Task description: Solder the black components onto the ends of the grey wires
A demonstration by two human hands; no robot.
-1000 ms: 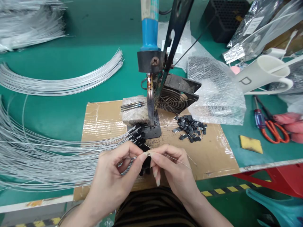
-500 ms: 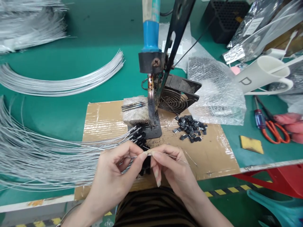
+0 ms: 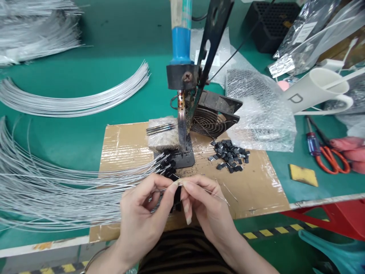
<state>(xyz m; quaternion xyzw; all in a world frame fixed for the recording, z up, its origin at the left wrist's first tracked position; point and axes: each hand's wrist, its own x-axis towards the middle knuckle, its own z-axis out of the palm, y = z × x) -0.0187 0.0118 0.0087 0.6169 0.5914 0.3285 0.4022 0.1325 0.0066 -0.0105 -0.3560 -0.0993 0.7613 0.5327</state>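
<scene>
My left hand (image 3: 149, 209) is closed in a pinch on a thin grey wire at the front of the cardboard. Fingertip to fingertip with it, my right hand (image 3: 207, 201) pinches at the same spot; a fine wire (image 3: 218, 195) trails out from it to the right. What lies between the fingertips is mostly covered. Beside and behind my left hand spreads a bundle of grey wires (image 3: 85, 186), with black pieces (image 3: 167, 163) at their ends. Just beyond my hands a soldering iron (image 3: 181, 125) points down in a stand, above a dark metal base (image 3: 185, 160).
Small black parts (image 3: 230, 155) lie heaped on the cardboard (image 3: 256, 190). Behind them are a fan (image 3: 213, 118) and bubble wrap (image 3: 262, 114). A mug (image 3: 313, 91), scissors (image 3: 332, 160) and a yellow sponge (image 3: 303, 175) are at right. Another wire bundle (image 3: 76, 102) lies at left.
Both hands stay pinched together at nearly the same place. My left wrist and forearm have shifted slightly to the right. A wire over the left bundle now lies differently.
</scene>
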